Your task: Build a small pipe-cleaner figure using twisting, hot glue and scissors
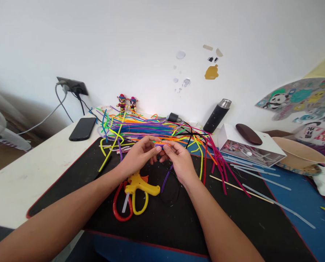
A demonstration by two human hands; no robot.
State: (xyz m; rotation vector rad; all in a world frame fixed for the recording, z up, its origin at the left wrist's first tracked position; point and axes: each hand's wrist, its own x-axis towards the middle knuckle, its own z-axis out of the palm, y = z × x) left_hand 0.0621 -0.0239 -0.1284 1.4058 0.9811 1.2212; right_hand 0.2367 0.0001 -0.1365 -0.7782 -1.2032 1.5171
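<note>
Between my fingertips, over the middle of the black mat (151,233), is a small purple and orange pipe-cleaner piece (162,145). My left hand (140,153) pinches it from the left, thumb and fingers closed. From the right, my right hand (180,158) grips the same piece between thumb and forefinger. Part of it is hidden by my fingers. Just below my left hand lies a yellow hot glue gun (142,185) with a clear glue stick poking out. Under it rest scissors with red and yellow handles (118,216). A purple pipe cleaner (166,179) lies under my right hand.
A heap of coloured pipe cleaners (146,129) spreads behind my hands. A phone (82,128) lies on the left, and two small figurines (121,103) stand by the wall. On the right are a black flask (217,115), a white box (228,133), glue sticks (277,204) and a wooden skewer (241,189).
</note>
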